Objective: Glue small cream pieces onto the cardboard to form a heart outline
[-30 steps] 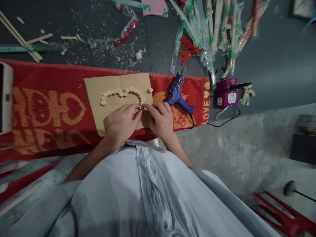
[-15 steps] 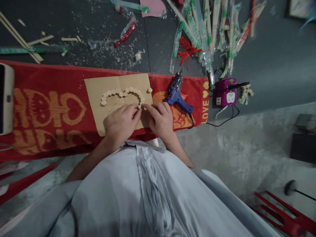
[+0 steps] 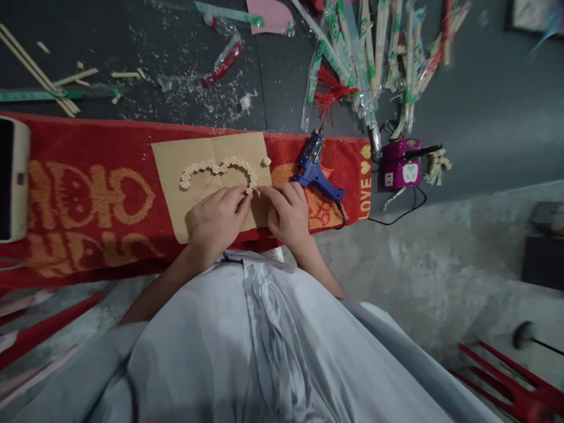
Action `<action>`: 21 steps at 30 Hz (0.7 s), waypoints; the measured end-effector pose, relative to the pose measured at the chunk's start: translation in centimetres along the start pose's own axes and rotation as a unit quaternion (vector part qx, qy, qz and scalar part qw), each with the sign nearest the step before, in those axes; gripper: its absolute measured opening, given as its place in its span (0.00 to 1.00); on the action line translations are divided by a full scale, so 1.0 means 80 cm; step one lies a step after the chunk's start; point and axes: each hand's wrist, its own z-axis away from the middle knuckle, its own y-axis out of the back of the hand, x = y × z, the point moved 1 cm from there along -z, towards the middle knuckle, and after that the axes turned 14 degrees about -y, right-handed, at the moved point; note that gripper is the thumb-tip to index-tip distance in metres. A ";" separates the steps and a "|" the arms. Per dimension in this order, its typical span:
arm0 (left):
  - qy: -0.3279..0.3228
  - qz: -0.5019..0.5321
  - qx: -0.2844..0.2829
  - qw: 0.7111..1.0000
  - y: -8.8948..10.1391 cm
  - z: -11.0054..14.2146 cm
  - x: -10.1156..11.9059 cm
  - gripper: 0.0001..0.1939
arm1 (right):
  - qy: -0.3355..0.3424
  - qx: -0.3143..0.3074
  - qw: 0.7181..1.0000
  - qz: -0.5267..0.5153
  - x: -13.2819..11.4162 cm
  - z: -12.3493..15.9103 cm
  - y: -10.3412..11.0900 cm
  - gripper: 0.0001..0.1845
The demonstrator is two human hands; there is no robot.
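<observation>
Two scalloped arches of small pale pieces make one row (image 3: pixel 218 169), shaped like the top of a heart, lying on a creased brown paper sheet (image 3: pixel 174 200); the left hand (image 3: pixel 218 218) has its thumb and forefinger nipped together on the row's lower right end; the right hand (image 3: pixel 288 212) points its forefinger at that same end, the tip just beside it, its thumb held apart from the forefinger; one loose pale cluster (image 3: pixel 265 161) sits near the sheet's right edge; the paper rests on a red towel (image 3: pixel 97 136) with orange lettering, a blue hot-glue gun (image 3: pixel 312 171) lying on it to the right and a pale-cased phone (image 3: pixel 20 188) at the far left; beyond the towel, the dark table (image 3: pixel 476 135) carries plastic-sleeved sticks (image 3: pixel 381 44), a red tassel (image 3: pixel 330 91), a purple power socket (image 3: pixel 400 166) and, at the left, bare wooden sticks (image 3: pixel 37 64) among pale crumbs (image 3: pixel 211 108).
</observation>
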 end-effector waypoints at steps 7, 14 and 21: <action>0.007 -0.015 -0.014 1.000 0.000 -0.002 0.001 0.15 | 0.017 0.012 1.000 0.017 -0.003 0.000 0.000 0.21; 0.003 -0.020 -0.018 1.000 -0.001 -0.002 0.000 0.14 | 0.037 0.031 0.999 0.018 -0.005 -0.002 0.002 0.20; 0.013 -0.001 -0.013 1.000 -0.002 -0.003 0.000 0.14 | 0.026 0.019 0.999 0.027 -0.003 -0.001 0.000 0.21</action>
